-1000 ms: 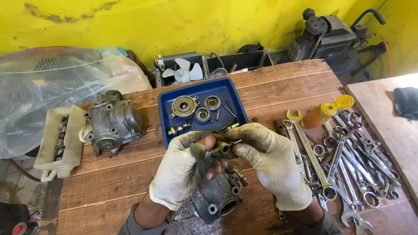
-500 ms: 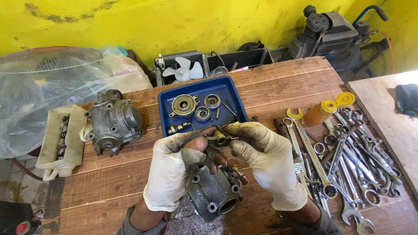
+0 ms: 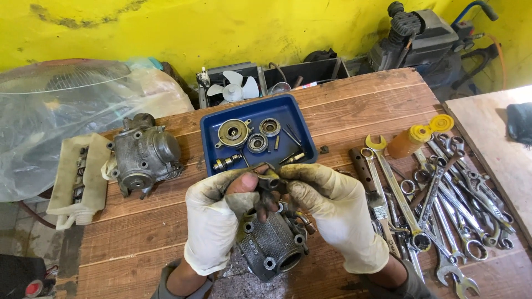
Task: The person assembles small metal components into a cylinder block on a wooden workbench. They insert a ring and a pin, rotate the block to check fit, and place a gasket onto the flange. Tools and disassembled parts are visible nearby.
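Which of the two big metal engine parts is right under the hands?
The grey housing at the table's near edge, below both gloved hands. The other housing sits far left, untouched.

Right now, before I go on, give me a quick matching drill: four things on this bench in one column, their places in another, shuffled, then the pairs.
Things:
1. blue tray
2. wrenches
3. grey housing
4. orange bottle

Places:
A. far left on the planks, beside a white tray
B. just beyond both gloved hands
C. lying above the wrench pile, yellow cap off beside it
D. spread along the bench's right side

Pairs: 1-B, 2-D, 3-A, 4-C
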